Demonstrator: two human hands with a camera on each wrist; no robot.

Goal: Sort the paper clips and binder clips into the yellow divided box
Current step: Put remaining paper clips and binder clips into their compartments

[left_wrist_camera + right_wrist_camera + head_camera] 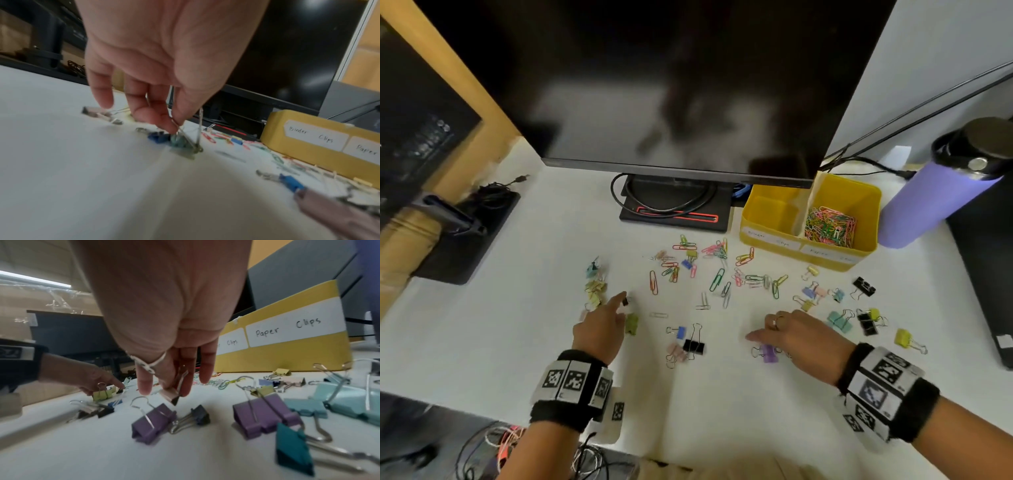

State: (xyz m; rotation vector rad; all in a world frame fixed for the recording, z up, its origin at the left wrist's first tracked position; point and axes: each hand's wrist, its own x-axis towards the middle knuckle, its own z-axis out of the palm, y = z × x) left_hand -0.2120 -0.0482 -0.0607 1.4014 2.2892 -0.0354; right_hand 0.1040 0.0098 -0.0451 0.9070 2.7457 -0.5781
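A: Left hand (156,53)?
B: Fingertips are pinching the wire handle of a blurred greenish binder clip (180,143) whose body is resting on the white desk (482,342), left of the scatter.

A: Right hand (164,308)?
B: Thumb and fingers are gripping a small pink binder clip (169,394), lifted clear above two purple binder clips (153,422).

A: Box?
B: The yellow divided box (770,209) is sitting far right under the monitor (654,85); paper clips (828,226) are filling its right compartment. Bare desk is lying near the person.

loose clips (719,274) lie on the desk (482,342) before the divided box (810,222).
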